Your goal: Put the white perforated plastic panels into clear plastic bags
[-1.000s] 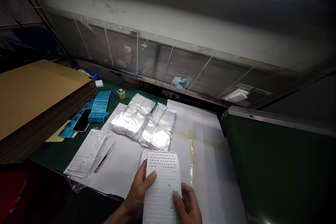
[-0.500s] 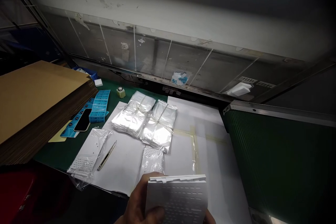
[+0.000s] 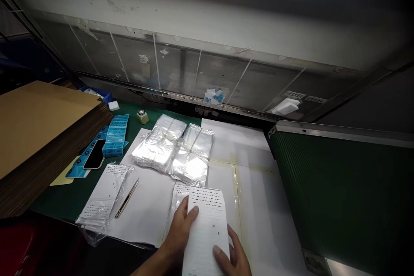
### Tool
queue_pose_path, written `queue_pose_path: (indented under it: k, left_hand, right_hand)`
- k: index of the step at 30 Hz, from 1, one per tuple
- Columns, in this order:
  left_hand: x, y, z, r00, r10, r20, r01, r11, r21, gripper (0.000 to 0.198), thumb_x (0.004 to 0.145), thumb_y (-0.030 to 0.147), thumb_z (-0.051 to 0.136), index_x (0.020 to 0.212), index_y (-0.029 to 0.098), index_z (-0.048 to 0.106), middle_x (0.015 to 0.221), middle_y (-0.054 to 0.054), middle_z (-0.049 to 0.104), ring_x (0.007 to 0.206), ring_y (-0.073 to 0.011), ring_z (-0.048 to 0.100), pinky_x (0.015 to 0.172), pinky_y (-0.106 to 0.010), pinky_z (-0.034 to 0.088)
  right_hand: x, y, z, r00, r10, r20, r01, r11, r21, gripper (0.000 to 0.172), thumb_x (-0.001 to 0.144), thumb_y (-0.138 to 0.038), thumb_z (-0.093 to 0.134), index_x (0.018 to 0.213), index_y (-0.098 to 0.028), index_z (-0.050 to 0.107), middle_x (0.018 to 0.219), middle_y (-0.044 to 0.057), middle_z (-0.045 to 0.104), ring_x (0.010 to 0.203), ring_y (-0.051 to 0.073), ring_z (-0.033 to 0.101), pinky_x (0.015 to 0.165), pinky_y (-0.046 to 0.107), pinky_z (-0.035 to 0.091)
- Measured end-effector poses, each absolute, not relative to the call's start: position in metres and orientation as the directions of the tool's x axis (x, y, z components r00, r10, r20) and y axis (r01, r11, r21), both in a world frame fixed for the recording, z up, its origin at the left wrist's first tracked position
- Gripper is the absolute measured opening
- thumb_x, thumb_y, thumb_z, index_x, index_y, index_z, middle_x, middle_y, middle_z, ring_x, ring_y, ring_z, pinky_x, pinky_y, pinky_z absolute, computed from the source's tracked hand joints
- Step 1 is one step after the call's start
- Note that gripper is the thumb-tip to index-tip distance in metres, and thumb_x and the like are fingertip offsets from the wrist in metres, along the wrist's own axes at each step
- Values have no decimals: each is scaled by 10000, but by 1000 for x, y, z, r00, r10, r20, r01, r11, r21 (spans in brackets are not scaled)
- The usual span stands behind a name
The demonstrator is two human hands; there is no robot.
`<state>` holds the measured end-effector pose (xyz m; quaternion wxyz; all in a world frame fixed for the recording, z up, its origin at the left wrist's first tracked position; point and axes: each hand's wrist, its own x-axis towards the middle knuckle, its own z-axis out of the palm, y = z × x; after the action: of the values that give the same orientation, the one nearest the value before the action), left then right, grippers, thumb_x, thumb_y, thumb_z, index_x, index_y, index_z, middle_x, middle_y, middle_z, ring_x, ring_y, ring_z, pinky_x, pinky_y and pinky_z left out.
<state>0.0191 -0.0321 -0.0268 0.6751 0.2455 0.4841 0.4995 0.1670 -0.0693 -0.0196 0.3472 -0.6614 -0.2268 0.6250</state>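
Note:
A stack of white slotted cards is held between my two hands near the front edge of the table. My left hand grips its left side, thumb on the top face. On the right side, my right hand is closed round the edge with its thumb on the front. Partly behind the stack lies a bagged white slotted pack. Another bagged slotted pack lies to the left, with a craft knife beside it. Two tied bundles of clear plastic bags lie further back.
Brown cardboard sheets are piled at the left. Near them lie a phone, blue label strips and a small jar. White sheets cover the table; a green conveyor belt stands at the right.
The stack has turned from its end edge facing up to its broad slotted face showing. My right hand has come into fuller view on its right side. The camera view has shifted slightly.

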Motion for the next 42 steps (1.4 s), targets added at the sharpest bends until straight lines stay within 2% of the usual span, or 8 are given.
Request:
queue_pose_path:
  k: [2, 4, 9, 12, 18, 27, 34, 42]
  left_hand:
    - [24, -12, -60, -40, 927, -372, -122, 365, 923, 487, 905, 467, 351, 1265, 145, 414, 1053, -145, 597, 926, -238, 592, 781, -357, 494]
    - [24, 13, -91, -109, 962, -250, 238, 270, 933, 436, 929, 432, 271, 1194, 146, 468, 1054, -130, 593, 935, -219, 582, 777, -337, 486]
    - [13, 78, -142, 94, 986, -136, 608, 52, 792, 197, 882, 289, 445, 905, 160, 591, 927, -77, 590, 947, -235, 525, 873, -418, 399]
    - [10, 100, -159, 237, 959, -159, 745, -75, 662, 203, 791, 305, 620, 897, 135, 586, 940, -64, 579, 970, -246, 515, 896, -466, 383]
    - [7, 109, -170, 316, 930, -186, 844, -187, 502, 205, 856, 324, 555, 927, 133, 575, 954, -54, 578, 927, -214, 543, 851, -433, 435]
    - [-14, 108, -165, 263, 949, -177, 817, -122, 563, 259, 919, 357, 442, 923, 129, 564, 792, -19, 582, 702, -148, 567, 668, -320, 488]
    - [-22, 109, -160, 306, 930, -204, 786, -126, 605, 248, 917, 351, 441, 960, 136, 558, 857, -32, 594, 740, -152, 572, 676, -315, 484]
    - [5, 100, -160, 366, 905, -216, 859, -239, 453, 380, 739, 442, 662, 942, 139, 558, 935, -60, 562, 895, -228, 525, 812, -418, 428]
  right_hand:
    - [179, -62, -30, 144, 652, -744, -200, -717, -667, 1027, 526, -639, 714, 1346, -176, 304, 1078, 155, 647, 955, 364, 619, 782, 450, 507]
    - [195, -57, -41, 205, 590, -781, -239, -743, -625, 1042, 541, -656, 694, 1371, -192, 270, 1108, 155, 632, 929, 367, 627, 757, 470, 511]
    - [224, -55, -63, 344, 591, -730, -243, -695, -677, 1037, 555, -632, 704, 1393, -253, 223, 1203, 157, 570, 918, 356, 626, 712, 463, 520]
    - [229, -57, -68, 372, 606, -703, -248, -665, -705, 1020, 553, -633, 704, 1378, -249, 243, 1198, 157, 560, 921, 348, 621, 706, 445, 522]
    - [224, -63, -69, 400, 590, -701, -257, -662, -704, 1027, 547, -655, 686, 1379, -245, 245, 1094, 135, 606, 850, 339, 636, 702, 457, 517]
    - [212, -57, -67, 337, 648, -683, -228, -648, -727, 1004, 571, -658, 669, 1376, -231, 249, 1097, 151, 627, 821, 338, 653, 676, 451, 519]
    - [200, -52, -69, 312, 696, -647, -196, -619, -761, 940, 595, -641, 656, 1356, -233, 282, 1050, 130, 650, 804, 326, 660, 673, 448, 522]
    - [194, -51, -68, 310, 709, -633, -185, -608, -772, 889, 619, -636, 633, 1331, -221, 300, 1069, 143, 637, 776, 320, 665, 659, 449, 529]
